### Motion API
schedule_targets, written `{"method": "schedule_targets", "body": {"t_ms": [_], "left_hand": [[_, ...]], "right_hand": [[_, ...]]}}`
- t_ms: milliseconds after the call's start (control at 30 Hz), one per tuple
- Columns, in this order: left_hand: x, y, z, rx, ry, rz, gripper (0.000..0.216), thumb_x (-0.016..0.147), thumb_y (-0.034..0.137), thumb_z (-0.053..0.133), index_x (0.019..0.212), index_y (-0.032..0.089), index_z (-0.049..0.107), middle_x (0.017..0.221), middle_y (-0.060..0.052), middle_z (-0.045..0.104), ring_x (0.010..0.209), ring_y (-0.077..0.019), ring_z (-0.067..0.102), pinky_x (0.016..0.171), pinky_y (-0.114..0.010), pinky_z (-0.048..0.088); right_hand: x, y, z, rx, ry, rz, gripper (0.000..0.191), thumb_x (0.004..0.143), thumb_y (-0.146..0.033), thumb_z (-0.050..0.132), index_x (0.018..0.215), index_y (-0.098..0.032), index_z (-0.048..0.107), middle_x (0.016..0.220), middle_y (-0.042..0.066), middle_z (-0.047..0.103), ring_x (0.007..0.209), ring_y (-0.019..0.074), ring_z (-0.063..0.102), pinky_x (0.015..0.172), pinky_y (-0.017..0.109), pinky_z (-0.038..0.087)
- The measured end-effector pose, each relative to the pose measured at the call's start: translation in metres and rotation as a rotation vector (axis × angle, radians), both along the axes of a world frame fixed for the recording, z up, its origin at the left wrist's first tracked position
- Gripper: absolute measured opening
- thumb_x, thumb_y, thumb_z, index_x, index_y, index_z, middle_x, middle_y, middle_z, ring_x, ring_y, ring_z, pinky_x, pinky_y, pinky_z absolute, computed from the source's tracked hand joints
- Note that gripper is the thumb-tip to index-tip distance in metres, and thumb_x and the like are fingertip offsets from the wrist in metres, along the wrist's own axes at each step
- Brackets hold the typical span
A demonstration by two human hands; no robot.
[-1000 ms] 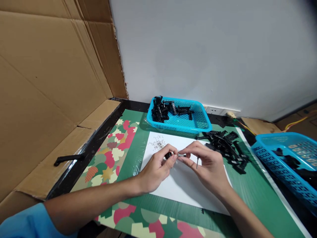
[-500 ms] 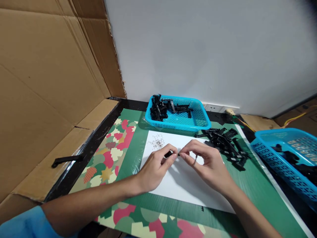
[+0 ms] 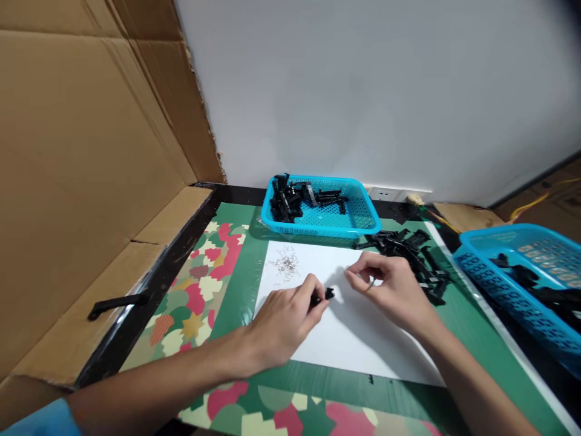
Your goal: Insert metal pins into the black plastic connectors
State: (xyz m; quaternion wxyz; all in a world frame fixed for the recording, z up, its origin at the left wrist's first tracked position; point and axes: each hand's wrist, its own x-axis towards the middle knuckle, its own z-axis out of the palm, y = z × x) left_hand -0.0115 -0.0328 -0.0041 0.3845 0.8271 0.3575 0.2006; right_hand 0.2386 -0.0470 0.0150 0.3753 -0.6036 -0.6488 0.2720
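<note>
My left hand [image 3: 285, 315] rests on a white sheet of paper [image 3: 345, 330] and pinches a small black plastic part [image 3: 323, 296] between thumb and fingers. My right hand [image 3: 390, 290] hovers just to the right of it, fingers curled in a pinch, with what looks like a thin metal piece between them. A small heap of tiny metal springs or clips [image 3: 285, 264] lies on the paper's far left corner. A pile of loose black plastic parts [image 3: 411, 254] lies beyond my right hand.
A blue basket [image 3: 363, 215] with several black parts stands at the back by the wall. A second blue basket [image 3: 521, 266] sits at the right. Cardboard walls [image 3: 91, 151] rise on the left, with one black strip [image 3: 118, 301] on the flap. A green patterned mat [image 3: 204, 290] covers the table.
My hands have come apart: the left keeps the black part and has dropped toward the paper, the right has drawn away to the right. The camera has tilted slightly.
</note>
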Motion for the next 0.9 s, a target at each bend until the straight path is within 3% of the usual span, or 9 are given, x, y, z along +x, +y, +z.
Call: {"method": "schedule_targets", "body": {"t_ms": [100,300,467,700,900], "left_hand": [[0.001,-0.002,-0.009,0.008,0.053,0.023,0.014,0.111,0.039,0.054,0.109,0.026,0.053,0.084,0.001,0.067,0.072,-0.0212,0.066,0.067,-0.031,0.037],[0.001,-0.003,-0.014,0.07,0.096,-0.008,0.009,0.109,0.034,0.058,0.11,0.025,0.055,0.088,-0.001,0.072,0.071,-0.0208,0.069,0.066,-0.03,0.04],[0.0,-0.002,-0.011,0.099,0.103,-0.032,0.011,0.111,0.036,0.057,0.111,0.025,0.057,0.088,-0.002,0.074,0.069,-0.02,0.069,0.062,-0.029,0.038],[0.001,-0.002,-0.011,0.126,0.095,-0.022,0.012,0.111,0.036,0.057,0.109,0.025,0.058,0.09,-0.002,0.075,0.068,-0.0204,0.07,0.06,-0.029,0.039],[0.0,-0.001,-0.012,0.131,0.11,-0.04,0.01,0.112,0.034,0.055,0.108,0.025,0.054,0.094,-0.004,0.077,0.076,-0.0238,0.074,0.064,-0.031,0.04]], "right_hand": [[-0.001,-0.005,-0.006,-0.044,0.011,-0.104,0.02,0.084,-0.033,0.072,0.07,-0.019,0.071,0.066,0.003,0.067,0.061,0.0172,0.054,0.058,0.031,0.039],[-0.019,-0.015,-0.011,-0.165,0.062,-0.031,0.018,0.083,-0.031,0.069,0.07,-0.019,0.071,0.066,0.001,0.067,0.062,0.0159,0.052,0.058,0.03,0.039],[-0.023,-0.016,-0.014,-0.161,0.011,-0.027,0.02,0.086,-0.032,0.07,0.07,-0.02,0.069,0.065,0.0,0.063,0.062,0.016,0.05,0.058,0.03,0.037],[-0.025,-0.017,-0.02,-0.004,-0.088,0.004,0.022,0.091,-0.027,0.068,0.07,-0.022,0.061,0.068,0.0,0.063,0.062,0.0157,0.051,0.058,0.03,0.037],[-0.028,-0.02,-0.022,0.173,-0.236,0.08,0.026,0.092,-0.017,0.06,0.071,-0.024,0.047,0.07,-0.001,0.052,0.063,0.0155,0.049,0.061,0.031,0.035]]}}
